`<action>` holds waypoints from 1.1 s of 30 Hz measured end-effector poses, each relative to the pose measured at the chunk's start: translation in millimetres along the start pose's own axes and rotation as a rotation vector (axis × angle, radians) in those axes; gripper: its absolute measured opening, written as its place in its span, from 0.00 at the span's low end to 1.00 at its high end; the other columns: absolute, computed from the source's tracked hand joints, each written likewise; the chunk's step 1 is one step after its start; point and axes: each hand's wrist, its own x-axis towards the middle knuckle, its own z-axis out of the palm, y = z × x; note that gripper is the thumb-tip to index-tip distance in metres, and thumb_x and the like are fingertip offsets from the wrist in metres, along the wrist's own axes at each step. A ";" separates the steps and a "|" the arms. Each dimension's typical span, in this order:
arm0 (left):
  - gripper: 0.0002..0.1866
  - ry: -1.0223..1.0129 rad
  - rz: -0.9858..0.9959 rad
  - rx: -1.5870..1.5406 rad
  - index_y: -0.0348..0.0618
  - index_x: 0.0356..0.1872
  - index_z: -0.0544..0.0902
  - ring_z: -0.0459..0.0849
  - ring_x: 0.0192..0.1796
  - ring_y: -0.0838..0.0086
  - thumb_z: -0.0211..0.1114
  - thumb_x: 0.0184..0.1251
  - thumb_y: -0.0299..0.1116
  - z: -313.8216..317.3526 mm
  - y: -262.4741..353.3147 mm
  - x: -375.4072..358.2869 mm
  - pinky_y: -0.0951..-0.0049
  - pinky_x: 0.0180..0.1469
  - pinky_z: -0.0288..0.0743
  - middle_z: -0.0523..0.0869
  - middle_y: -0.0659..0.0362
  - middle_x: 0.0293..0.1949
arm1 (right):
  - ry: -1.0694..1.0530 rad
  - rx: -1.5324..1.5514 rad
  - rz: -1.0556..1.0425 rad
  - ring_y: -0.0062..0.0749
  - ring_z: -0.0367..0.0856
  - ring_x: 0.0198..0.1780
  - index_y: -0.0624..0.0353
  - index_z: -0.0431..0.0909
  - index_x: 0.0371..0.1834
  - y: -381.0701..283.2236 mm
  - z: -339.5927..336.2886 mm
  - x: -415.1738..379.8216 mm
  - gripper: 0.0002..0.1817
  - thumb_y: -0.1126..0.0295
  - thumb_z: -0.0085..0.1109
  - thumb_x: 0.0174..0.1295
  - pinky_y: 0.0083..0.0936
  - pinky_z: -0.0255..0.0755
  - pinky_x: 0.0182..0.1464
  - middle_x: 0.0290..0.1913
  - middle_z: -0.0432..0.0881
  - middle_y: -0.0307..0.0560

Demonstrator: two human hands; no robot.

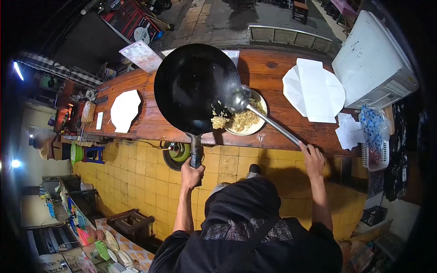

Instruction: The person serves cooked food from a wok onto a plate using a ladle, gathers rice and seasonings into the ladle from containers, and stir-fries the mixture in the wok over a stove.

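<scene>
My left hand (191,174) is wrapped round the handle of a black wok (195,86), which is tipped over the wooden counter. A clump of fried rice or noodles (220,121) sits at the wok's lower right edge. Beside it stands a white plate (263,101) heaped with the same yellowish food (246,120). My right hand (312,159) grips the long handle of a metal ladle (239,98). The ladle's bowl is over the plate, close to the wok's rim. Steam or glare blurs the bowl, so its contents cannot be made out.
White paper sheets (314,91) lie on the wooden counter (268,68) to the right, with another paper (125,111) to the left. A white box-shaped appliance (375,59) stands at the right end. Beneath the counter is a green gas cylinder (181,152). A wooden stool (132,224) stands behind.
</scene>
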 end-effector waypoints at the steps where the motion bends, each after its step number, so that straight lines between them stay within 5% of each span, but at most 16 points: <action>1: 0.11 -0.005 0.029 -0.005 0.32 0.35 0.74 0.73 0.18 0.80 0.63 0.51 0.23 -1.8 -10.2 4.5 0.76 0.19 0.68 0.75 0.63 0.18 | 0.031 -0.063 -0.041 0.38 0.79 0.37 0.34 0.75 0.63 12.1 2.1 -11.6 0.30 0.77 0.57 0.56 0.34 0.74 0.36 0.40 0.79 0.40; 7: 0.09 0.008 0.006 -0.098 0.35 0.32 0.73 0.73 0.17 0.79 0.64 0.52 0.24 -18.3 -23.1 -0.9 0.76 0.20 0.68 0.76 0.62 0.18 | -0.095 0.285 0.222 0.45 0.78 0.35 0.44 0.72 0.65 -5.7 -38.1 -53.3 0.29 0.77 0.58 0.59 0.37 0.73 0.35 0.39 0.79 0.47; 10: 0.08 -0.005 0.003 -0.136 0.35 0.32 0.73 0.75 0.18 0.78 0.64 0.53 0.24 -41.4 -38.8 -6.2 0.75 0.21 0.70 0.77 0.61 0.19 | -0.049 0.657 0.327 0.39 0.78 0.31 0.53 0.69 0.67 -53.6 -23.6 -63.8 0.28 0.75 0.58 0.61 0.32 0.72 0.34 0.34 0.78 0.48; 13: 0.07 -0.022 0.005 -0.248 0.35 0.31 0.73 0.77 0.19 0.76 0.63 0.54 0.24 -76.0 -61.4 -20.4 0.74 0.22 0.73 0.77 0.59 0.20 | -0.203 1.011 0.566 0.20 0.67 0.28 0.60 0.64 0.69 -112.9 -23.0 -70.0 0.30 0.75 0.58 0.62 0.23 0.66 0.31 0.26 0.67 0.38; 19: 0.04 -0.036 -0.049 -0.361 0.34 0.30 0.74 0.78 0.19 0.73 0.61 0.57 0.22 -167.0 -139.8 -81.5 0.73 0.23 0.73 0.78 0.57 0.20 | -0.338 1.085 0.771 0.22 0.68 0.24 0.56 0.65 0.70 -221.7 -50.0 -88.0 0.30 0.76 0.56 0.62 0.23 0.68 0.29 0.24 0.68 0.38; 22: 0.03 0.002 -0.089 -0.359 0.33 0.29 0.74 0.77 0.18 0.73 0.60 0.57 0.21 -214.8 -184.4 -114.9 0.73 0.22 0.73 0.79 0.56 0.20 | -0.128 0.777 0.520 0.16 0.66 0.21 0.61 0.65 0.69 -251.0 -16.3 -113.6 0.30 0.78 0.57 0.61 0.16 0.64 0.25 0.22 0.66 0.34; 23: 0.03 0.015 -0.099 -0.360 0.33 0.29 0.74 0.77 0.18 0.73 0.60 0.57 0.21 -233.3 -196.3 -127.0 0.73 0.22 0.73 0.79 0.56 0.20 | -0.130 0.705 0.553 0.25 0.76 0.29 0.62 0.66 0.67 -265.9 -14.9 -115.3 0.29 0.78 0.58 0.60 0.21 0.71 0.35 0.30 0.79 0.43; 27: 0.04 0.079 -0.168 -0.444 0.34 0.30 0.74 0.77 0.17 0.73 0.60 0.56 0.22 -297.8 -251.7 -160.0 0.73 0.21 0.73 0.78 0.56 0.18 | 0.066 0.619 0.666 0.42 0.81 0.50 0.62 0.67 0.66 -360.2 -16.1 -97.0 0.27 0.76 0.58 0.62 0.31 0.71 0.54 0.54 0.81 0.61; 30: 0.05 0.142 -0.251 -0.476 0.35 0.29 0.73 0.76 0.16 0.74 0.61 0.55 0.22 -346.0 -274.4 -174.5 0.73 0.20 0.72 0.77 0.57 0.17 | 0.433 0.665 0.507 0.35 0.80 0.38 0.57 0.65 0.68 -411.9 30.9 -80.4 0.27 0.74 0.55 0.64 0.31 0.74 0.43 0.46 0.83 0.56; 33: 0.06 0.250 -0.255 -0.557 0.36 0.30 0.73 0.76 0.16 0.74 0.63 0.56 0.23 -391.8 -300.7 -167.2 0.73 0.20 0.72 0.77 0.58 0.17 | 0.021 1.203 0.866 0.19 0.68 0.17 0.57 0.60 0.69 -492.8 5.5 -47.3 0.27 0.75 0.52 0.66 0.19 0.65 0.18 0.25 0.74 0.39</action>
